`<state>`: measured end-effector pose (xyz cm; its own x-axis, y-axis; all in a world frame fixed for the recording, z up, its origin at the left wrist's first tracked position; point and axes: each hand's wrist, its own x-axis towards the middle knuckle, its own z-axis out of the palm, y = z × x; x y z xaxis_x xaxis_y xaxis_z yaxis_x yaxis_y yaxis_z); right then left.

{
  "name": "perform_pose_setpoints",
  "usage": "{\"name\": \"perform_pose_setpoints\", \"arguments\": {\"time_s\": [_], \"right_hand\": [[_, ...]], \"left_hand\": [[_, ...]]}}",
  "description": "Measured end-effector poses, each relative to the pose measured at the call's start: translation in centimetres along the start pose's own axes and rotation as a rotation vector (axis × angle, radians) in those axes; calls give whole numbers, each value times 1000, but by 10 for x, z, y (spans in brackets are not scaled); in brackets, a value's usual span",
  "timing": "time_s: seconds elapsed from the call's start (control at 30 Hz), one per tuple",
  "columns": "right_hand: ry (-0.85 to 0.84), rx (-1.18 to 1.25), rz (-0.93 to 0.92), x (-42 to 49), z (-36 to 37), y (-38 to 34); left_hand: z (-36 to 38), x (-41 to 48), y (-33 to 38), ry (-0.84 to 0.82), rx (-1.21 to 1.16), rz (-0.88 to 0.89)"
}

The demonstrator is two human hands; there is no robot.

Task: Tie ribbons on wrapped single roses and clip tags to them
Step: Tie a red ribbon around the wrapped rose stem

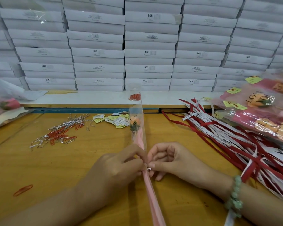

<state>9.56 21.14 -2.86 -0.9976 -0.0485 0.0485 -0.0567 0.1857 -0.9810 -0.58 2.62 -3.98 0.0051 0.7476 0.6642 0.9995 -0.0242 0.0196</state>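
We record the left hand [121,165] curled round the narrow waist of the single peach-orange rose in its clear cellophane sleeve with pink lining [138,137], gripping it. The right hand [175,160], its fingers also curled, pinches with thumb and forefinger at the same spot, on what we take to be a small silver wire tie [149,168]; it is too small to confirm. We judge the step in hand to be cinching the sleeve. To do this well, the left grip should keep the gathered film from slipping while the right hand turns the tie snug. The tie should sit below the green calyx, tight enough to hold but not to crease the stem or tear the film. A strip from the heap of red and white printed ribbons [219,132] lying to the right would then go over that point. The rose is held over the yellow wooden table [39,168], its bloom pointing away from the person. The bloom is small and closed, and the sleeve flares wide and clear above it. A long pink tail runs back between the forearms.
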Motion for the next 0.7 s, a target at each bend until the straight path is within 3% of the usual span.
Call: {"name": "perform_pose_setpoints", "arguments": {"time_s": [0.7], "right_hand": [[-105, -52, -16, -2, -8, -1]], "left_hand": [[1, -1, -1, 25, -48, 7]]}}
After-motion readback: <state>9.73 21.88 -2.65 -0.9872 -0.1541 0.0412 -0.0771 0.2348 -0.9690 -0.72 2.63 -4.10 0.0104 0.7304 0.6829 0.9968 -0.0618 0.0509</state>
